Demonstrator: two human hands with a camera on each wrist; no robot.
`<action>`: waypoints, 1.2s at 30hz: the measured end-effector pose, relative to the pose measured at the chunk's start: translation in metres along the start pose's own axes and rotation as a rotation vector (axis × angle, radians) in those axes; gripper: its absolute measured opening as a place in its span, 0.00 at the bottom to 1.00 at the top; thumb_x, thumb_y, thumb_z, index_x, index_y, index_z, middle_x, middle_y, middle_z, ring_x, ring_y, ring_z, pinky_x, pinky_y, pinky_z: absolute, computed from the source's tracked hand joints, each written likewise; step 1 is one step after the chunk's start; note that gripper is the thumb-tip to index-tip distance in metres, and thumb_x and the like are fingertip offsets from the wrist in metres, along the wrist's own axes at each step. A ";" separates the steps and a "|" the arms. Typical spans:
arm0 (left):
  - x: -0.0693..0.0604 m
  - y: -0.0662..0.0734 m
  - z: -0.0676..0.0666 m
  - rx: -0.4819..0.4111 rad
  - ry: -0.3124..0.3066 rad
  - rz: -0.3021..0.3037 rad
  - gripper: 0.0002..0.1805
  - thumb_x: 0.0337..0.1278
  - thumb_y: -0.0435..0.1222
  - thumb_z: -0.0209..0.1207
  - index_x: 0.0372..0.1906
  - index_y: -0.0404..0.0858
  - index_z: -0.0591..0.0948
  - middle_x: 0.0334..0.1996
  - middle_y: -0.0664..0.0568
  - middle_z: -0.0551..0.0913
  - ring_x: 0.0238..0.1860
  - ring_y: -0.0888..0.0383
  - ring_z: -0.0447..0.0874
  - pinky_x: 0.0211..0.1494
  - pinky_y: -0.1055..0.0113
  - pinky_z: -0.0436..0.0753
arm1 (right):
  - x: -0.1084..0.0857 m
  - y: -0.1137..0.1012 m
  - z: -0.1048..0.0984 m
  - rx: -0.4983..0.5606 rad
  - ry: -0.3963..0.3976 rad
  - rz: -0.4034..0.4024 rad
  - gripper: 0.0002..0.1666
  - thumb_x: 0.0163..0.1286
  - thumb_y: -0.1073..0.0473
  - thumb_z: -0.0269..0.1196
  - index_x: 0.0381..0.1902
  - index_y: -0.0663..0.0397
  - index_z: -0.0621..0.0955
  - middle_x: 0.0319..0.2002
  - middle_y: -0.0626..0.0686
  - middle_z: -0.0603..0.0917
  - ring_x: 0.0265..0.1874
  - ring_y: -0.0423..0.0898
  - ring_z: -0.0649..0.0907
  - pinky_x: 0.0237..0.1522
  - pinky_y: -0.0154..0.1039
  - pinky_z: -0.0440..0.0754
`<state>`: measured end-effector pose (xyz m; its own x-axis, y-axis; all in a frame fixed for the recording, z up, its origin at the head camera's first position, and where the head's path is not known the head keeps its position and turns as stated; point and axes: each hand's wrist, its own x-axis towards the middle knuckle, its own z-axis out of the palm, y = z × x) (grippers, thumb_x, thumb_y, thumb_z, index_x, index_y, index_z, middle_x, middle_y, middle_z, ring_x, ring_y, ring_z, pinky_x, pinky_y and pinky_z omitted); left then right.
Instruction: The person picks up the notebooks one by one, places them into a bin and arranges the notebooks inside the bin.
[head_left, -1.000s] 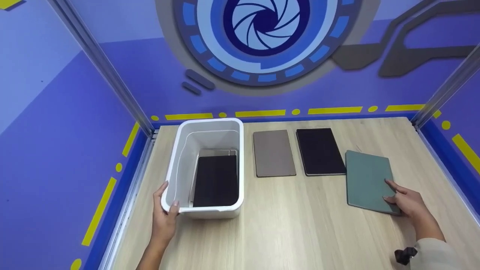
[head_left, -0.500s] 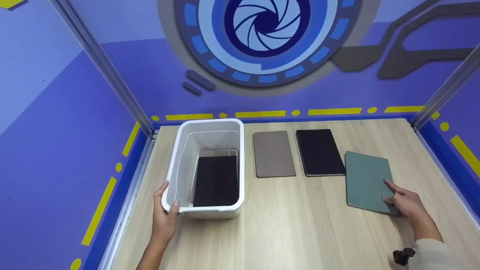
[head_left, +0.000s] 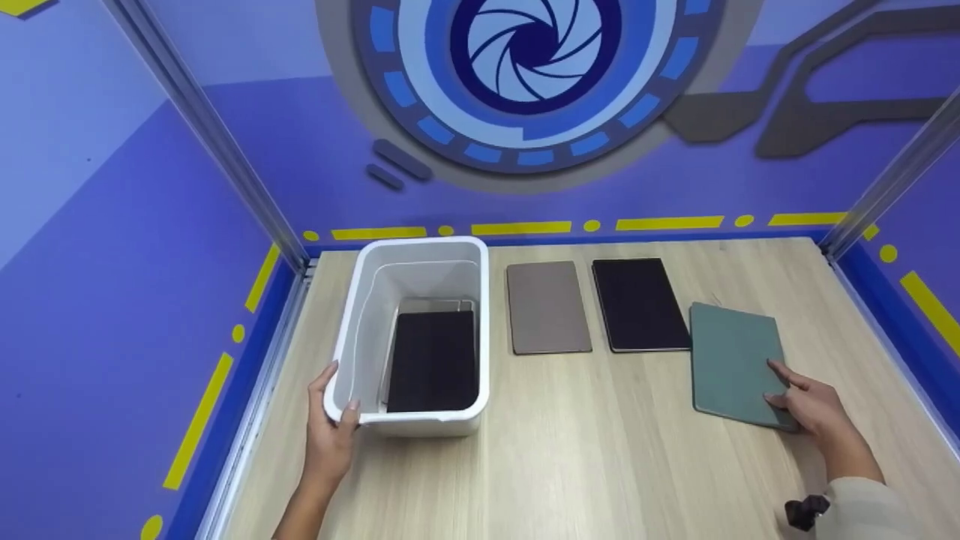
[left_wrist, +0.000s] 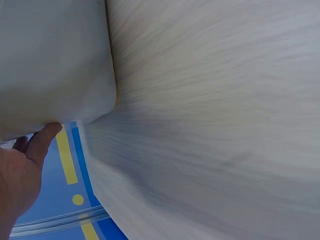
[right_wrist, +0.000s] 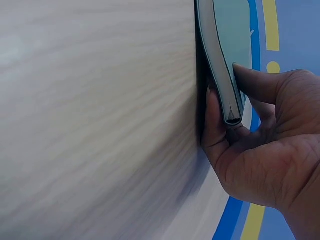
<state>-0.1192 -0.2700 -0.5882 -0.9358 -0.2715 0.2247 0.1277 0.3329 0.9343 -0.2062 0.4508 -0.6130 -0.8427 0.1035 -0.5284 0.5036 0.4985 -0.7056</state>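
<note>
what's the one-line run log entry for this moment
left hand: grips white bin | right hand: pinches green notebook | table: brown notebook, black notebook | in bin: flat black item

Pale item (head_left: 429,305) mostly hidden under blk notebook (head_left: 433,364); bin (head_left: 484,330) cut off in L-wrist view, grn notebook (head_left: 735,364) cropped up top in R-wrist view.
</note>
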 end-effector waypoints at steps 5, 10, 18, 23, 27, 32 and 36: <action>-0.001 -0.003 0.000 -0.014 -0.002 0.011 0.38 0.71 0.31 0.55 0.82 0.40 0.60 0.73 0.37 0.72 0.63 0.63 0.78 0.60 0.78 0.78 | -0.001 -0.002 0.001 0.030 -0.003 0.015 0.49 0.80 0.54 0.56 0.85 0.41 0.41 0.84 0.69 0.28 0.83 0.77 0.39 0.81 0.71 0.55; 0.000 -0.004 0.000 -0.033 -0.007 0.007 0.37 0.71 0.30 0.55 0.83 0.41 0.59 0.72 0.36 0.72 0.63 0.62 0.78 0.59 0.78 0.78 | 0.000 -0.004 0.001 0.022 0.004 0.016 0.48 0.81 0.53 0.56 0.85 0.41 0.41 0.83 0.70 0.29 0.83 0.77 0.40 0.80 0.70 0.57; -0.001 -0.005 0.000 -0.035 0.002 0.013 0.37 0.71 0.30 0.55 0.82 0.40 0.60 0.73 0.36 0.72 0.63 0.61 0.78 0.60 0.79 0.78 | 0.000 -0.004 0.001 0.004 0.004 0.016 0.48 0.81 0.54 0.56 0.85 0.42 0.41 0.83 0.71 0.29 0.83 0.76 0.38 0.81 0.70 0.55; -0.001 -0.005 -0.002 -0.033 0.002 0.015 0.37 0.71 0.30 0.55 0.82 0.40 0.60 0.72 0.36 0.73 0.61 0.61 0.79 0.58 0.78 0.79 | 0.000 -0.003 0.003 0.007 -0.002 0.015 0.49 0.81 0.53 0.56 0.86 0.41 0.41 0.83 0.71 0.30 0.82 0.78 0.41 0.79 0.69 0.61; 0.000 -0.004 -0.003 -0.040 0.002 0.018 0.37 0.71 0.30 0.55 0.82 0.41 0.60 0.72 0.36 0.73 0.62 0.60 0.79 0.58 0.78 0.79 | 0.001 -0.004 0.004 0.023 -0.004 0.017 0.49 0.80 0.53 0.58 0.85 0.40 0.42 0.84 0.71 0.30 0.83 0.77 0.41 0.79 0.69 0.61; 0.000 -0.003 -0.003 -0.042 -0.006 0.001 0.37 0.71 0.30 0.55 0.82 0.41 0.59 0.73 0.37 0.71 0.63 0.60 0.78 0.59 0.78 0.78 | 0.002 -0.006 0.002 0.017 0.001 0.014 0.49 0.80 0.54 0.57 0.85 0.41 0.41 0.84 0.70 0.28 0.83 0.76 0.38 0.81 0.70 0.56; 0.000 -0.003 -0.002 -0.043 -0.012 -0.009 0.37 0.72 0.30 0.54 0.83 0.40 0.58 0.74 0.37 0.70 0.64 0.62 0.77 0.61 0.79 0.77 | 0.004 -0.007 0.002 0.007 0.007 0.019 0.49 0.80 0.53 0.57 0.85 0.42 0.41 0.83 0.70 0.28 0.82 0.76 0.36 0.81 0.71 0.53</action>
<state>-0.1184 -0.2728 -0.5901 -0.9408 -0.2639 0.2129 0.1327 0.2913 0.9474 -0.2125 0.4459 -0.6108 -0.8343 0.1188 -0.5384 0.5209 0.4902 -0.6989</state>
